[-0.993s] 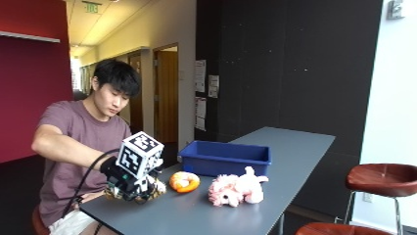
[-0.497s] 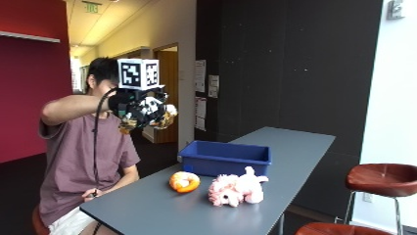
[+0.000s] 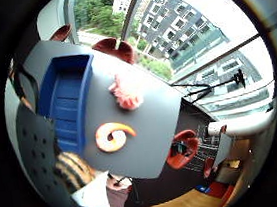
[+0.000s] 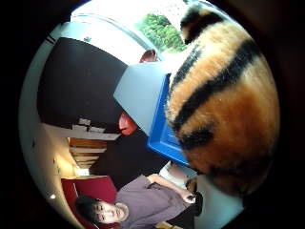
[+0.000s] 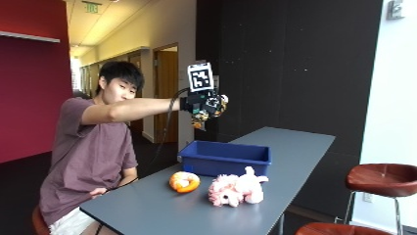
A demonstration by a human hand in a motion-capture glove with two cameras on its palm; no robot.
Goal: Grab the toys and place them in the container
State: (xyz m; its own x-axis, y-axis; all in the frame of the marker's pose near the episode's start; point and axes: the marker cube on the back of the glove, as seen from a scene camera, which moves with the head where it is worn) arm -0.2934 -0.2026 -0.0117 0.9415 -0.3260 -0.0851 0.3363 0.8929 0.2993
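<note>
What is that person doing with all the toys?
A person at a table is tidying toys into a blue bin. Their gloved right hand holds a striped orange and black plush toy up in the air above the bin. Two more toys wait on the table: an orange curled one and a pink fluffy one, both beside the bin.

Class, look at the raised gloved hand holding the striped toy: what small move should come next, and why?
Probably lower the right hand and release the striped plush toy into the blue container: the toy is held high above it, and the container looks empty.
</note>
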